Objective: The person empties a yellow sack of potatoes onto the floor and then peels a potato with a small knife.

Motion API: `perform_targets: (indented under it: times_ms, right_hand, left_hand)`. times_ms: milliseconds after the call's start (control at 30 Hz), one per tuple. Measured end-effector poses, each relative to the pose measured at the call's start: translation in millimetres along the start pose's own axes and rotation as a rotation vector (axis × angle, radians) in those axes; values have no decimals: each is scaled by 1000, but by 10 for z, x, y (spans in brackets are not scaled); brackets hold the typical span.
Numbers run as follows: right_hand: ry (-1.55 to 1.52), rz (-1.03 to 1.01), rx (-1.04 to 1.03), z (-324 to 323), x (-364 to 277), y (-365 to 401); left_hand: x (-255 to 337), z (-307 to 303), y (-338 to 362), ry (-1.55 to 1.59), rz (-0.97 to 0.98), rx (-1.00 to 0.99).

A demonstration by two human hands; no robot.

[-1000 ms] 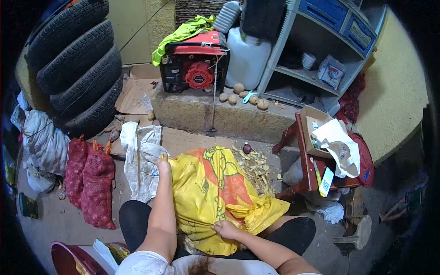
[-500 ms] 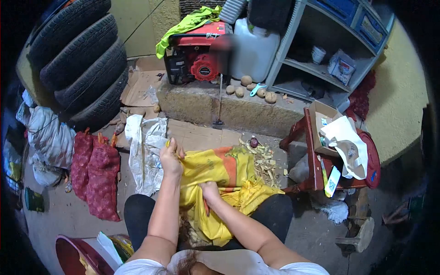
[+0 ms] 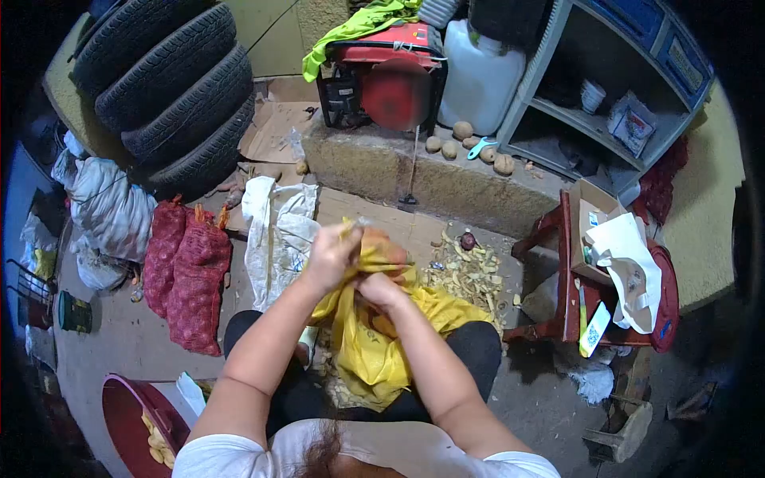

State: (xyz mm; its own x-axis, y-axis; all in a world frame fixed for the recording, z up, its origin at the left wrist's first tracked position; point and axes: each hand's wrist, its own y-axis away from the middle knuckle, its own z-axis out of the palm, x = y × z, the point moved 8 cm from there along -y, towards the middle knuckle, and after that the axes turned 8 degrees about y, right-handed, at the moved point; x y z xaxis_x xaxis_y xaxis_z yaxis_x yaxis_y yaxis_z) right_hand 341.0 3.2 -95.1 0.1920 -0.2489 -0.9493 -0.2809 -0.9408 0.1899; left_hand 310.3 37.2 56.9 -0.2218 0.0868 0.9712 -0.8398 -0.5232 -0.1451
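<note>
A crumpled yellow sack [image 3: 370, 350] with an orange patch hangs between my knees. My left hand [image 3: 333, 253] is closed in a fist around its upper edge. Lower and to the right, my right hand [image 3: 381, 293] grips a bunched fold of the same sack, its fingers partly hidden by the cloth. Beyond the sack, pale peelings [image 3: 470, 279] lie scattered on the floor with a red onion [image 3: 468, 240] among them.
Left are red mesh sacks [image 3: 195, 279], a white sack [image 3: 275, 231] and a maroon tub [image 3: 131, 422] holding peeled pieces. Potatoes [image 3: 503, 164] and a light-blue peeler [image 3: 481, 147] lie on the ledge ahead. A red stool [image 3: 567, 279] bearing a cardboard box [image 3: 588, 211] stands right.
Both hands have drawn closer together, and the sack's spread upper part is now gathered and bunched between them. The view has shifted, revealing more of the maroon tub's contents.
</note>
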Motion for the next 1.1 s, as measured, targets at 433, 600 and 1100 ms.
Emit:
perform_targets:
  times_ms: [433, 600, 1100]
  right_hand:
    - [566, 608, -166, -348, 576, 888]
    - [814, 586, -431, 258, 736, 631]
    - [792, 376, -291, 503, 906, 1030]
  left_hand:
    - [-1312, 1029, 1783, -754, 126, -753]
    - [-1371, 1063, 1923, -775, 172, -958]
    - [-2646, -1018, 161, -1077, -943, -185]
